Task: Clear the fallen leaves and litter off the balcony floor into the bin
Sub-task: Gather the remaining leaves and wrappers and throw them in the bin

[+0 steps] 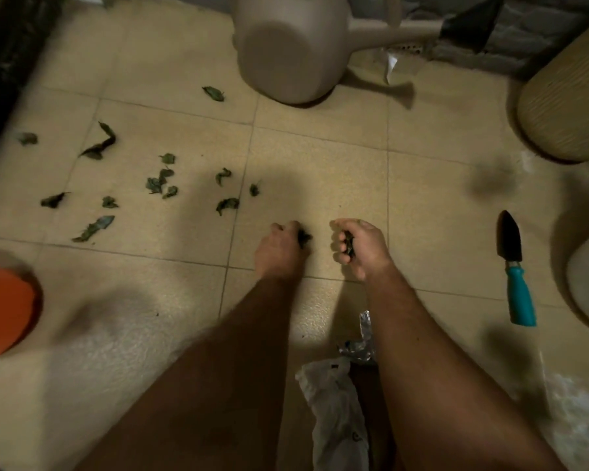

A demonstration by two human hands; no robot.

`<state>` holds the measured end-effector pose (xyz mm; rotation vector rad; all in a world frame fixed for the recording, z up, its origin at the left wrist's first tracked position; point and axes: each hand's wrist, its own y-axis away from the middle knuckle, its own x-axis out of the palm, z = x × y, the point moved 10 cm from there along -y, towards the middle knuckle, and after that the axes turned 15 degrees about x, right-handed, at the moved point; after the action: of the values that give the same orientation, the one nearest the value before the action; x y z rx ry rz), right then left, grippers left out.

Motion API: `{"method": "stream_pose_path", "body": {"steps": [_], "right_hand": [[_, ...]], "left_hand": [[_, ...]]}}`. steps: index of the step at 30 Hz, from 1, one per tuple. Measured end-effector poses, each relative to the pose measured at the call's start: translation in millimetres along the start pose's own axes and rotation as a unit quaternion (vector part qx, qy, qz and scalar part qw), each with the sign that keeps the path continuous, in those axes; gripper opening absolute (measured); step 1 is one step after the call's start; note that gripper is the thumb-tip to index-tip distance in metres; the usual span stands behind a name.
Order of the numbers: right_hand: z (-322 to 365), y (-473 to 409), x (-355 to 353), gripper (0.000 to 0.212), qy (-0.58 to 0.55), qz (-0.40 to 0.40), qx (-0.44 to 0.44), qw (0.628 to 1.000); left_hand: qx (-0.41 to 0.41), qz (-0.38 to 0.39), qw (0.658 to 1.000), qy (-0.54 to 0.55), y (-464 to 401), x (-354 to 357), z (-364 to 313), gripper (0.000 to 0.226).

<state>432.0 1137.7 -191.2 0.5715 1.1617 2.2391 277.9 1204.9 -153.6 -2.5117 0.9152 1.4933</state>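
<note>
Two bare forearms reach from 6 o'clock to the middle of a beige tiled floor [320,171], where the widest free stretch lies just ahead of the hands toward 12 and 1 o'clock. That stretch is hemmed at 12 o'clock by a pale watering can [286,52], at 2 o'clock by a ribbed straw-coloured pot [568,90], at 3 o'clock by a trowel [515,270] with a teal handle lying flat, and at 9 o'clock by the rim of an orange pot [4,311]. A dark edge runs along the floor at 10 to 11 o'clock.

The left hand [281,248] is knuckles-up, low at the floor, fingers curled around a dark leaf [304,236]. The right hand [363,248], just beside it, is turned on its side with fingers closed on a small clump of leaves [349,244].

Scattered leaves [157,185] lie on the tiles from 9 to 11 o'clock, well apart from the hands. Crumpled foil [363,341] and a white plastic bag [334,402] lie between the forearms at 6 o'clock. I cannot tell which container is the bin.
</note>
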Motion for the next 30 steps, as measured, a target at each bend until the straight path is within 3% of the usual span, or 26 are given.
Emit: {"method": "stream_pose_path", "body": {"steps": [2, 6, 9, 11, 14, 21, 24, 26, 30], "right_hand": [[2, 0, -1, 0.003, 0.007, -0.008, -0.003, 1.0], [2, 4, -2, 0.019, 0.001, -0.032, -0.002, 0.999], [2, 10, 7, 0.017, -0.008, -0.035, -0.006, 0.999], [1, 13, 20, 0.007, 0.02, -0.034, -0.006, 0.999], [-1, 13, 43, 0.015, 0.08, -0.041, -0.005, 0.996], [11, 18, 91, 0.013, 0.218, -0.082, -0.066, 0.97], [25, 15, 113, 0.016, 0.258, -0.092, -0.104, 0.956], [40, 10, 126, 0.024, 0.291, -0.108, -0.139, 0.94], [61, -4, 146, 0.032, 0.378, -0.151, -0.179, 0.896]], "left_hand": [[-0.009, -0.011, 1.0, 0.008, -1, -1, 1, 0.037], [-0.025, -0.058, 0.992, 0.106, 6, -10, 14, 0.028], [-0.104, -0.157, 0.951, 0.247, 18, -25, 47, 0.014], [-0.173, -0.225, 0.882, 0.377, 28, -33, 74, 0.01], [-0.226, -0.274, 0.764, 0.538, 35, -43, 104, 0.012], [-0.252, -0.227, 0.588, 0.734, 42, -47, 118, 0.004], [-0.255, -0.203, 0.559, 0.763, 47, -45, 117, 0.009], [-0.252, -0.204, 0.556, 0.765, 48, -47, 123, 0.011], [-0.253, -0.193, 0.607, 0.728, 46, -53, 138, 0.036]]}}
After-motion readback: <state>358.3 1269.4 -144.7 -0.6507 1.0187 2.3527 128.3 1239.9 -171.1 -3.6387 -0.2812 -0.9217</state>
